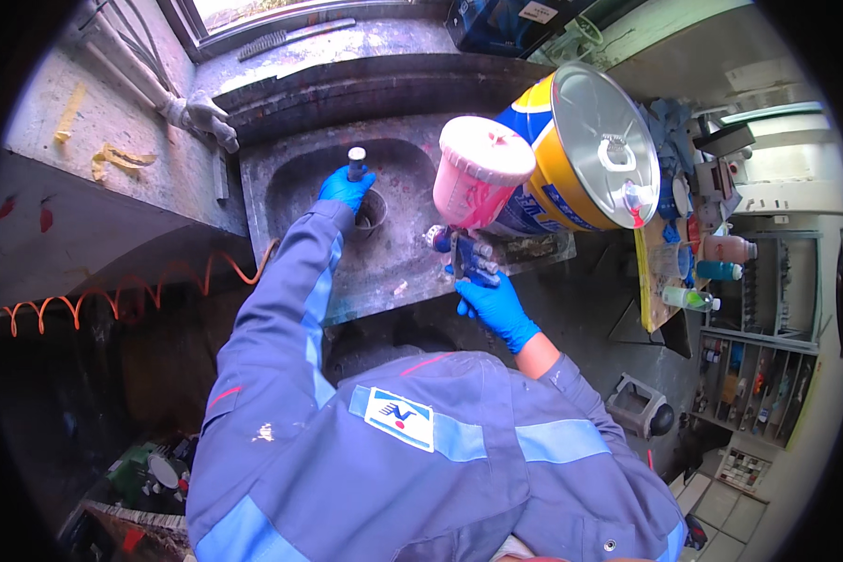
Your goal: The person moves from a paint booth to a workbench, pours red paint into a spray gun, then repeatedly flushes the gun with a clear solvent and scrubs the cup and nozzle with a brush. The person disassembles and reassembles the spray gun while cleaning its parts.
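My left hand (348,190), in a blue glove, reaches into the dark, stained sink (290,245). Its fingers are closed around a short dark stick-like tool with a pale round end (357,157), which points up. Right beside that hand is a round metal can (372,210); what it holds is too dark to tell. My right hand (499,311), also gloved in blue, grips a spray gun (473,260) over the sink's near right edge. On top of the gun sits a translucent paint cup (480,178), smeared pink, with a pale lid.
A large blue and yellow drum (571,150) with a grey lid stands right behind the cup. A coiled orange air hose (159,298) hangs at the left, beside a grey cabinet (112,215). Several bottles (718,272) stand on a yellow-edged bench at the right.
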`<move>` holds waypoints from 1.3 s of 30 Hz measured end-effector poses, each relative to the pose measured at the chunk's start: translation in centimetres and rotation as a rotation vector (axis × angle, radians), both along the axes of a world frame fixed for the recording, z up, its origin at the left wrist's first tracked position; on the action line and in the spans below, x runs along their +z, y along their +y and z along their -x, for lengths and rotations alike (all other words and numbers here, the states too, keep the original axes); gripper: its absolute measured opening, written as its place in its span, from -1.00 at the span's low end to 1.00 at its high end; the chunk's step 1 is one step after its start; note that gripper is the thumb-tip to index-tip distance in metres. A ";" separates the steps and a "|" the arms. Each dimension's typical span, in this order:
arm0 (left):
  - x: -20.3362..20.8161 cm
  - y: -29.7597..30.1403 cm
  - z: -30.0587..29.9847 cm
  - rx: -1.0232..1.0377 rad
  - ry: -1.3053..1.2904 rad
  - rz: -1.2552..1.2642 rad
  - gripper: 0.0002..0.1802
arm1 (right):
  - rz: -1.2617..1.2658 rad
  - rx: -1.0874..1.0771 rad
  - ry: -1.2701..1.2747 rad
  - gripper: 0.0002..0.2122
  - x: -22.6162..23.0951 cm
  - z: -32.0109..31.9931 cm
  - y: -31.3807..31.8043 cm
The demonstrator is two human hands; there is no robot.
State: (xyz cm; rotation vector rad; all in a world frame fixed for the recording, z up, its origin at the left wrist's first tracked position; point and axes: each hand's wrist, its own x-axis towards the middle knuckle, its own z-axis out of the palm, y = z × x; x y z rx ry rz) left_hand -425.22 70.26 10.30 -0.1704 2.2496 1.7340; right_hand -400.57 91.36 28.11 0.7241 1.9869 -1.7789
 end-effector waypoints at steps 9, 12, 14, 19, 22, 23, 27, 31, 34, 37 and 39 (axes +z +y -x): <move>10.5 -10.9 -1.9 0.236 0.187 -0.576 -0.57 | 0.051 0.000 0.088 -0.73 -0.1 0.9 0.5; 5.3 -11.1 -1.1 0.127 0.277 -0.292 -0.59 | 0.032 0.025 0.085 -0.75 -0.4 1.4 0.3; 1.6 -11.5 -0.8 0.080 0.193 -0.142 -0.54 | 0.007 0.035 0.083 -0.78 -0.5 1.8 0.2; -3.6 -12.7 -0.6 0.779 -0.210 -0.704 -0.64 | -0.004 0.019 0.067 -0.83 -0.2 2.2 0.0; -3.2 -12.2 -1.0 0.883 -0.453 -0.647 -0.65 | -0.011 0.002 0.068 -0.83 -0.1 2.0 -0.3; -2.9 -11.8 -1.3 0.824 -0.457 -0.581 -0.64 | 0.002 -0.009 0.089 -0.83 -0.1 2.0 -0.5; -2.2 -8.8 -3.9 0.626 -0.495 -0.355 -0.47 | 0.040 -0.059 0.150 -0.83 -0.4 2.3 -1.4; -3.9 -6.4 -5.1 0.103 -0.336 -0.003 -0.56 | -0.027 -0.044 0.196 -0.78 -0.6 3.2 -2.1; -5.9 -4.7 -4.6 -0.100 -0.341 0.194 -0.49 | 0.039 -0.030 0.129 -0.85 -0.2 4.0 -2.3; -7.5 -3.1 -4.5 -0.250 -0.339 0.379 -0.58 | 0.037 0.038 0.104 -0.83 0.3 5.0 -2.2; -8.2 -2.5 -4.9 -0.360 -0.093 0.759 -0.60 | 0.064 0.079 0.102 -0.81 0.6 5.6 -2.2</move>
